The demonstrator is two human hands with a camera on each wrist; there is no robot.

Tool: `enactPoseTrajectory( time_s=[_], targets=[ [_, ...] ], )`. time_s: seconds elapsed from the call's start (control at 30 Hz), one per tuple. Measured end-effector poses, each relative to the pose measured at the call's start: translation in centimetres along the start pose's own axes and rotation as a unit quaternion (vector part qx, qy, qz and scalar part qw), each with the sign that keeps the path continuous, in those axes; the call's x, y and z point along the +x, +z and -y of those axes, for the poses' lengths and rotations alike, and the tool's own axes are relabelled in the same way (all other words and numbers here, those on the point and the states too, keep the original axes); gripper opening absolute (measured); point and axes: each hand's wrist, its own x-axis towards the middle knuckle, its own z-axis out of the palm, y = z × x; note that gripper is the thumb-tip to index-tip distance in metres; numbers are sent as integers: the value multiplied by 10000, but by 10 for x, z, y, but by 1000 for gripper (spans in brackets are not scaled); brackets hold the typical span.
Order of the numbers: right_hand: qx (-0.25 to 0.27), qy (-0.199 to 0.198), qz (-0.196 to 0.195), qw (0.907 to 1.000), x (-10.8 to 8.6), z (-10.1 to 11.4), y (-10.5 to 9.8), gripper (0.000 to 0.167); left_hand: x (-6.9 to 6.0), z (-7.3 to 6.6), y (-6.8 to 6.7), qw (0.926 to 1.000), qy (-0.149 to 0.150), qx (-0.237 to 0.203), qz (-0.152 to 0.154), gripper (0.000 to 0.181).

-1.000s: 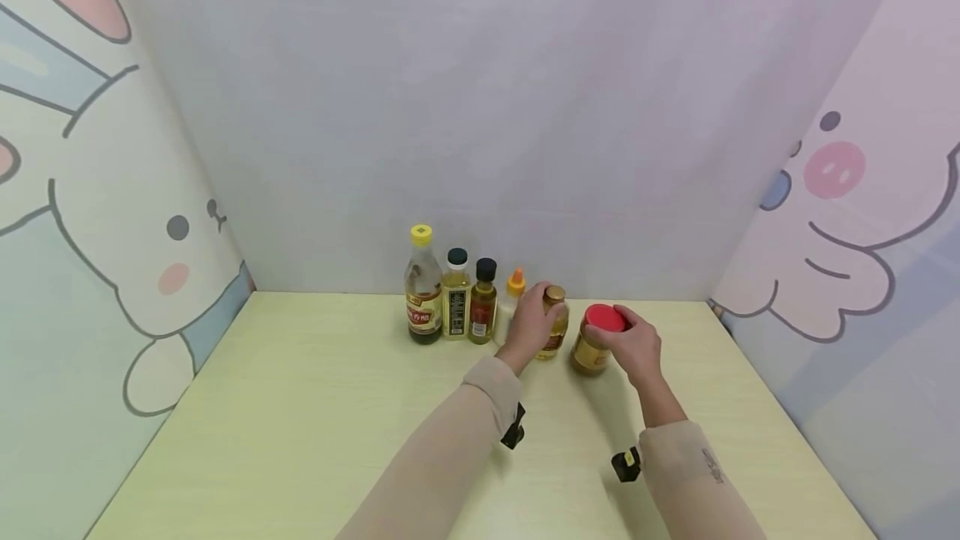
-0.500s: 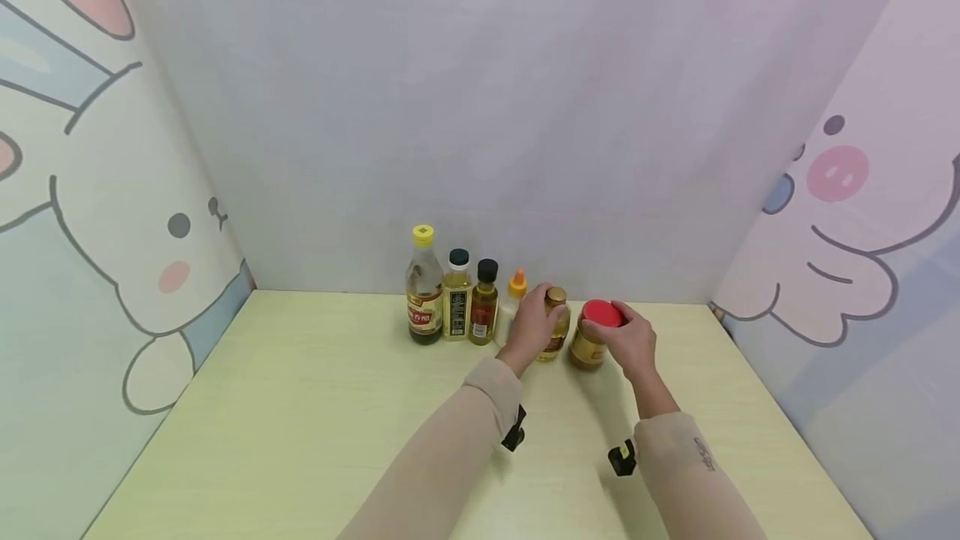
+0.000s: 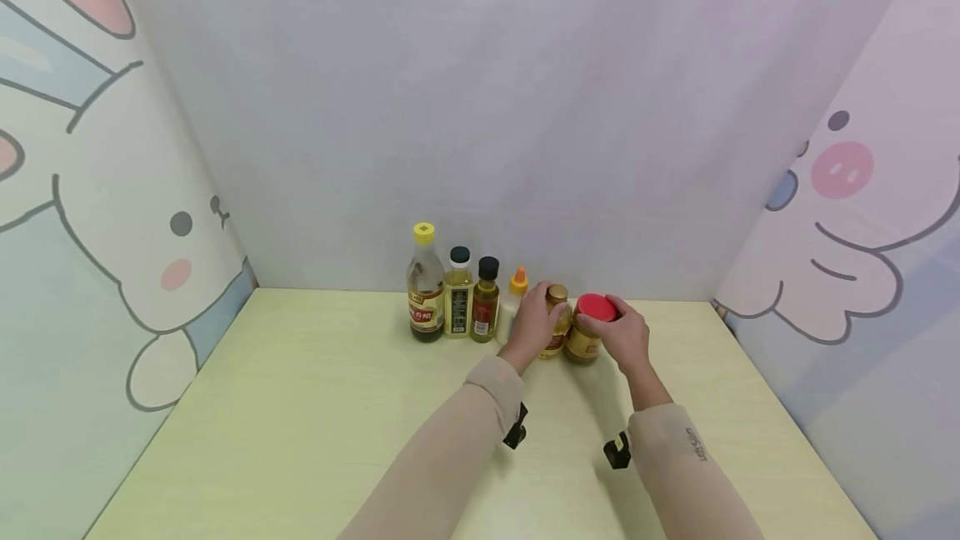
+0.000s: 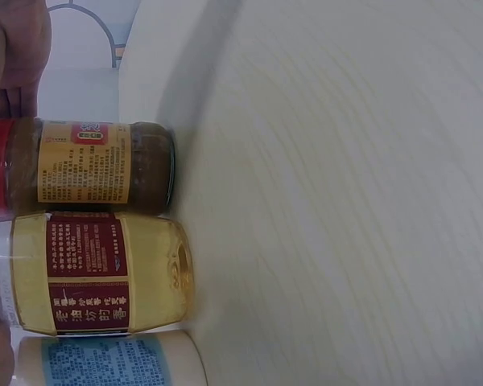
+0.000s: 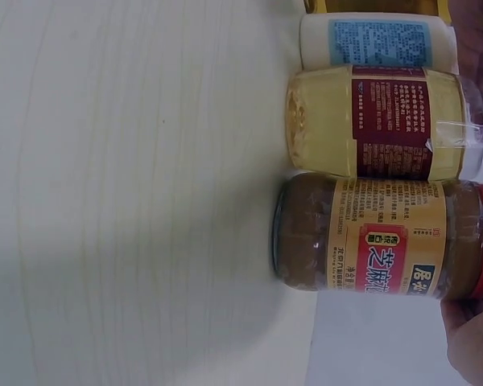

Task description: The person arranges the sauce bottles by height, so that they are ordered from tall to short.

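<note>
My right hand (image 3: 628, 336) holds a jar of sesame paste (image 3: 583, 345) by its red lid, thumb and fingers on opposite sides. The jar stands upright on the table, and its side touches the small bottle of yellow oil (image 4: 153, 273) in the left wrist view. Around the upper part of that oil bottle, just below the gold cap, my left hand (image 3: 531, 322) keeps its grip. Left of it stands a white squeeze bottle (image 3: 517, 283) with an orange tip, partly hidden behind the left hand; the right wrist view shows its blue label (image 5: 378, 42).
Farther left in the same row stand a dark-capped red-label bottle (image 3: 484, 307), a tall clear oil bottle (image 3: 458, 302) and a yellow-capped dark sauce bottle (image 3: 426, 298). A pale back wall (image 3: 480, 123) rises behind the pale yellow table (image 3: 315, 407).
My right hand has brought the sesame paste jar leftward and slightly back, closing the gap to the small oil bottle. The left hand has stayed on the oil bottle.
</note>
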Motion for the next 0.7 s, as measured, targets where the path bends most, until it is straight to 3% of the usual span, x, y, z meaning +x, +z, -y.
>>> enactPoseTrajectory(
  time_s=[0.53,0.7],
  targets=[
    [-239,-110,94,9996,1,3,6,82,3,2,-3,9999,-97,-73,-45,42],
    [-401,-474,-24,9981,-6,1,10,87,-3,9,-4,9993,21,-345,-110,52]
  ],
)
